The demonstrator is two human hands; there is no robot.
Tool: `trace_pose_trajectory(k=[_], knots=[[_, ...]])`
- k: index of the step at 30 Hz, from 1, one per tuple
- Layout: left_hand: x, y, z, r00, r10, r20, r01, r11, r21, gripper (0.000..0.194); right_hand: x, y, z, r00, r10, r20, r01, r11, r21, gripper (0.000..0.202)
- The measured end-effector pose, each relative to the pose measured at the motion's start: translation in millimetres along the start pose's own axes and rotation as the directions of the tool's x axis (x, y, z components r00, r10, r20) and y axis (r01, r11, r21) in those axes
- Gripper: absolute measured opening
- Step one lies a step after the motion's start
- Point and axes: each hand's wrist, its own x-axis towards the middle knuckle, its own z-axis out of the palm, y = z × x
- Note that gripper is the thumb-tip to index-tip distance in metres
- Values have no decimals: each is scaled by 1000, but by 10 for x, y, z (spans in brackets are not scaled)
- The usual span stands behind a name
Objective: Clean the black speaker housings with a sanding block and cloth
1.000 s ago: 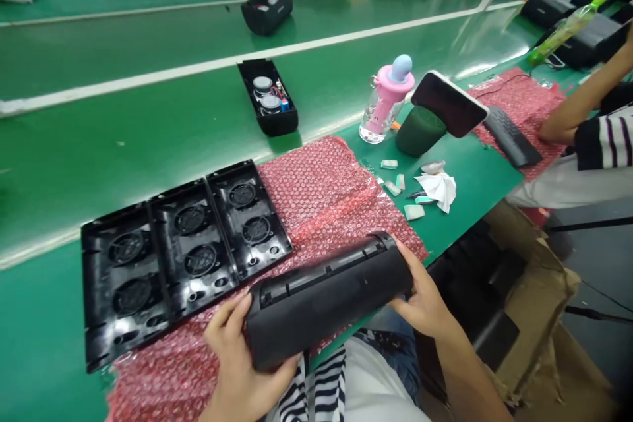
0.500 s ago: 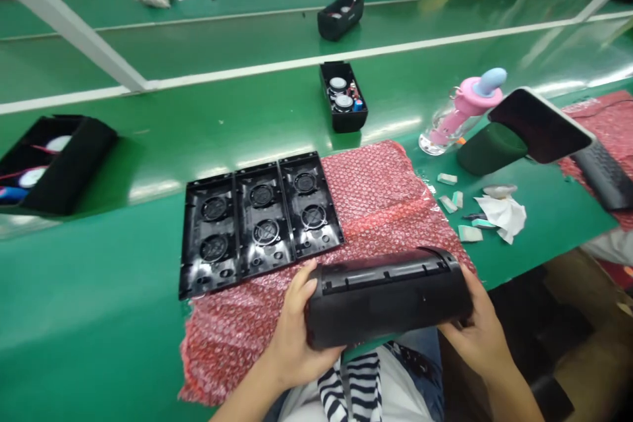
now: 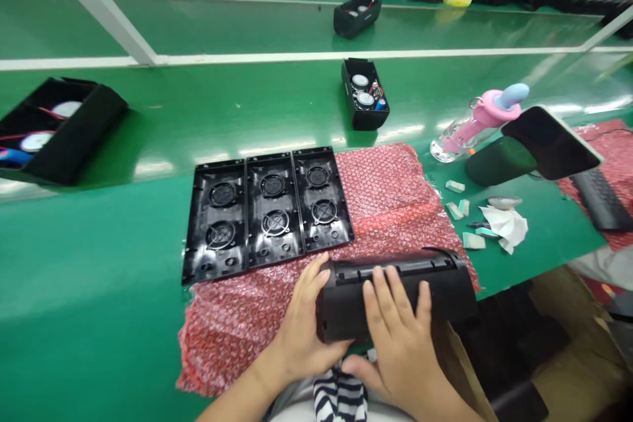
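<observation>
Since the earlier frame the right hand point(image 3: 400, 336) has left the right end of the black speaker housing point(image 3: 395, 293) and now lies across its near face, fingers spread and flat over the top edge, thumb underneath near the striped shirt point(image 3: 341, 399); a loose, open-fingered grip. The left hand point(image 3: 306, 330) stays at the housing's left end, fingers curled over the end cap, a closed grip on it. Head view: the housing lies lengthwise, left to right, at the near edge of the green desk point(image 3: 99, 290), its far side on the red bubble wrap point(image 3: 386, 198). On the wrap's far left part, three black grille panels point(image 3: 267, 211) lie side by side, edges touching. Farther off stands an open black case with speaker drivers point(image 3: 364, 93); another open case point(image 3: 54, 128) sits at far left. To the right: a pink bottle point(image 3: 475, 122), a dark green cylinder point(image 3: 494, 161), a phone point(image 3: 551, 143) leaning on it, and a crumpled tissue point(image 3: 507, 224) among small pale pads.
</observation>
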Motion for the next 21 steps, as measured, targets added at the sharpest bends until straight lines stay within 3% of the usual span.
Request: trace_pose_trajectory(k=[3,4,6,8,9,11,13,15,17,21], knots=[[-32,-48,4,1000,25,-6,-25,1000,-7,73,186,-75,45,978,-205,-27,206,973,102,77],[-42,-64,7,999,39,-9,-39,999,-12,68,211,-75,54,950,-312,-27,311,934,176,62],[-52,-82,15,999,46,-11,-47,999,-16,66,202,-23,41,849,-527,24,486,799,355,37],[-46,-77,22,999,31,-9,-31,999,-12,73,133,93,-35,797,-598,85,485,718,499,35],[-39,-68,24,1000,21,-8,-21,1000,-8,77,88,166,-97,826,-558,79,439,726,529,29],[-27,-48,22,1000,10,-8,-10,1000,1,80,3,316,-243,938,-345,-21,311,816,488,23],[-22,-34,16,1000,7,-9,-7,1000,7,81,-59,447,-369,986,-138,-91,160,931,328,50],[-29,-33,13,1000,4,-11,-4,1000,14,83,-89,538,-432,1000,2,-19,0,995,96,71],[-45,-44,17,1000,-20,-13,20,1000,23,82,-87,581,-432,991,87,104,-81,995,-66,85],[-88,-123,59,994,-101,-30,102,995,21,80,-5,574,-376,957,160,241,-145,986,-77,95]])
